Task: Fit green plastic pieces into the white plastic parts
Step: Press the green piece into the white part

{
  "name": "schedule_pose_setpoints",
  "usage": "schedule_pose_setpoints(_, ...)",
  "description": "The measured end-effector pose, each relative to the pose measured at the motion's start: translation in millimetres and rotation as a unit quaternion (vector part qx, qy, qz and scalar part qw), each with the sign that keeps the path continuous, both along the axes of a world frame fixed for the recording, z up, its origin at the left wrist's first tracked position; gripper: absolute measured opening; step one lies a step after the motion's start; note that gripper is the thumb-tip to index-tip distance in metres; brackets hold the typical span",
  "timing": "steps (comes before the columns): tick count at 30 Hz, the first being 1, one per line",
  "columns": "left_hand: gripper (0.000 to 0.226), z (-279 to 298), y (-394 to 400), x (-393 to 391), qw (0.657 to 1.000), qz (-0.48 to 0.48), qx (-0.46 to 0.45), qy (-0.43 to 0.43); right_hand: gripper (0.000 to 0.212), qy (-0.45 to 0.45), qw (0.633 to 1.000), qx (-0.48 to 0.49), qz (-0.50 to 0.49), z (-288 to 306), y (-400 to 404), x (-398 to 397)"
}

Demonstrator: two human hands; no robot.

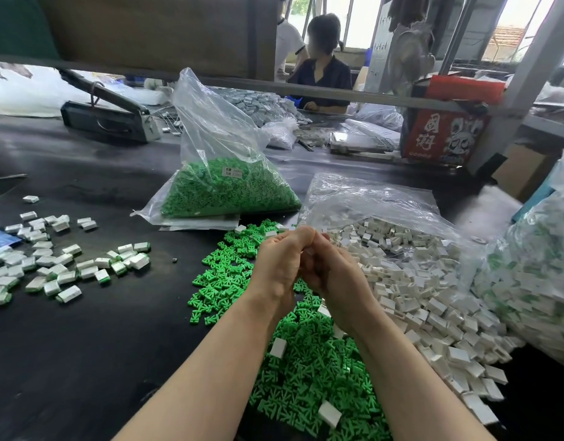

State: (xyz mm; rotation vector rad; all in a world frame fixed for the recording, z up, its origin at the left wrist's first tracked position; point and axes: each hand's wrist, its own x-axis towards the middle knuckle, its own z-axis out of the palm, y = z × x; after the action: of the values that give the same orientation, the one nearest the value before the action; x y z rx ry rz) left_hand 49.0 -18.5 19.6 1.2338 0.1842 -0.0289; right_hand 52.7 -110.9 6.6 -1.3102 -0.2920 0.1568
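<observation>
We see both hands pressed together above the loose green plastic pieces [309, 361] heaped on the dark surface [92, 345]: the left hand [282, 262] has its fingers curled inward, the right hand [333, 275] curls against it, and a sliver of white shows between them (we cannot tell whether it is a white part or which hand pinches it). The white plastic parts [433, 291] lie in a broad pile just right of the hands, spilling from an opened clear bag [370, 195], with a few strays sitting on the green heap. Behind the hands stands a second clear bag [223, 128], its lower half filled with green pieces. On the left of the surface we find a scatter of white parts with green showing at their ends [51, 265], well apart from the hands. At the far right edge a bulging bag [535, 268] holds more white and green pieces. Across the surface another person [322, 68] sits near a red box [446, 135]
</observation>
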Motion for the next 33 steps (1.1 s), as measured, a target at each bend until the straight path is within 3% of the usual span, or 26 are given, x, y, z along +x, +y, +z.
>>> schedule_pose_setpoints(14, 0.053, -0.8, 1.4, 0.3, 1.0, -0.001, -0.01, -0.001, 0.049, 0.003, 1.0, 0.022, 0.001, -1.5, 1.4, -0.6)
schedule_pose_setpoints(24, 0.073, -3.0, 4.4, 1.0, 1.0, -0.016, 0.005, -0.008, 0.044, 0.004, 1.0, -0.005, -0.019, -3.4, 3.1, 0.4)
schedule_pose_setpoints(25, 0.068, -3.6, 5.8, 1.8, 1.0, -0.018, 0.008, -0.008, 0.044, 0.007, 1.0, -0.009, -0.009, -2.8, 2.3, 0.6)
schedule_pose_setpoints(28, 0.022, -2.8, 13.0, 5.2, 0.998, -0.046, 0.0, -0.038, 0.048, 0.017, 1.0, -0.004, 0.025, 0.8, -2.2, 1.2)
schedule_pose_setpoints(33, 0.012, -0.2, 26.8, 7.9, 0.987, -0.111, -0.004, -0.113, 0.05, 0.046, 0.996, 0.057, 0.054, 6.2, -3.9, 3.7)
